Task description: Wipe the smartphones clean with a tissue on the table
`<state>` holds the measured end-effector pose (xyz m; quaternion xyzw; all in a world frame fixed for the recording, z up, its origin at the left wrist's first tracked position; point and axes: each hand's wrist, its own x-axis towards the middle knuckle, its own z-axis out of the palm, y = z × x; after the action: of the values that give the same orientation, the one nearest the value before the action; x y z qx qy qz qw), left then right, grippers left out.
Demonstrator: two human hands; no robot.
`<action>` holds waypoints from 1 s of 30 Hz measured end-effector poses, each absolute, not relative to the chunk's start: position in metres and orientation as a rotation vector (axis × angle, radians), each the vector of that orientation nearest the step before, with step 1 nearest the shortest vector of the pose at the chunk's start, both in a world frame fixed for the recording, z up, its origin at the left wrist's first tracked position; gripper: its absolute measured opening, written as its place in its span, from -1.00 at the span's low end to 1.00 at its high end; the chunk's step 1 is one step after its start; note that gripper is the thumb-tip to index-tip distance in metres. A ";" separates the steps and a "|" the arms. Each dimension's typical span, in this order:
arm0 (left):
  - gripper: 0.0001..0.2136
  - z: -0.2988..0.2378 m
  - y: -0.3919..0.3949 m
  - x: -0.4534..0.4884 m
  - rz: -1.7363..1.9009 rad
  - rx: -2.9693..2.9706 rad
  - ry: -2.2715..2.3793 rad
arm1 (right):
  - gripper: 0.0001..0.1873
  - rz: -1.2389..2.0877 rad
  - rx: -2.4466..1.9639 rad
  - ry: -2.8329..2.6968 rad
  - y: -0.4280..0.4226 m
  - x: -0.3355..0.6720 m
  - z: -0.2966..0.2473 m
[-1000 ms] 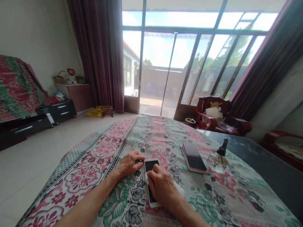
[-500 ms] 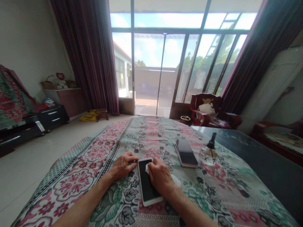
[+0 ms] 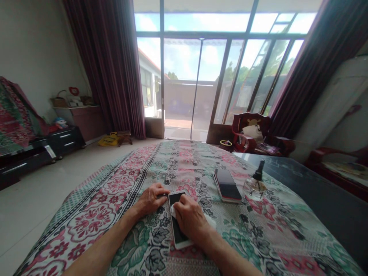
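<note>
White-edged phone (image 3: 178, 232) w/ blk screen (image 3: 176, 198) lies partly under R hand (image 3: 191, 217)

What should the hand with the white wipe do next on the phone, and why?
I'd say the right hand should probably slide the white wipe down the phone toward its near end: the fingers press it against the upper part of the screen, and dark screen below lies uncovered.

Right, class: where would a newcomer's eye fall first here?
Probably on the bright glass doors, upper middle. Next, the flowered tablecloth across the foreground, where the right hand holds a white tissue against a white-edged phone. Dark purple curtains flank the doors.
</note>
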<state>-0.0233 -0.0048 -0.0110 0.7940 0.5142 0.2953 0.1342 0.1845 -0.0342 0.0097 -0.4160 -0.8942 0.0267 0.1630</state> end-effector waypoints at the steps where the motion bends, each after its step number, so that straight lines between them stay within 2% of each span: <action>1: -0.75 -0.011 -0.005 -0.023 0.861 2.308 1.486 | -0.81 0.072 -1.215 -2.531 -0.030 0.187 0.010; 10: -0.75 -0.013 -0.003 -0.024 0.856 2.304 1.489 | -0.78 0.050 -1.476 -2.515 -0.034 0.190 0.020; 17: -0.79 -0.013 -0.003 -0.024 0.843 2.292 1.503 | -0.79 0.083 -1.313 -2.640 -0.048 0.177 0.020; 23: -0.78 -0.011 -0.002 -0.028 0.812 2.305 1.487 | -0.72 0.094 -1.462 -2.472 -0.019 0.196 0.021; 28: -0.69 -0.003 -0.006 -0.025 0.736 2.337 1.453 | -0.75 0.150 -1.473 -2.388 -0.011 0.207 0.015; 30: -0.73 -0.002 -0.008 -0.019 0.754 2.314 1.557 | -0.75 0.160 -1.468 -2.372 -0.010 0.207 0.013</action>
<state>-0.0189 -0.0078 -0.0024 0.7945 0.5348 0.2588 0.1260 0.2070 -0.0102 0.0129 -0.5175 -0.8361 0.0565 0.1731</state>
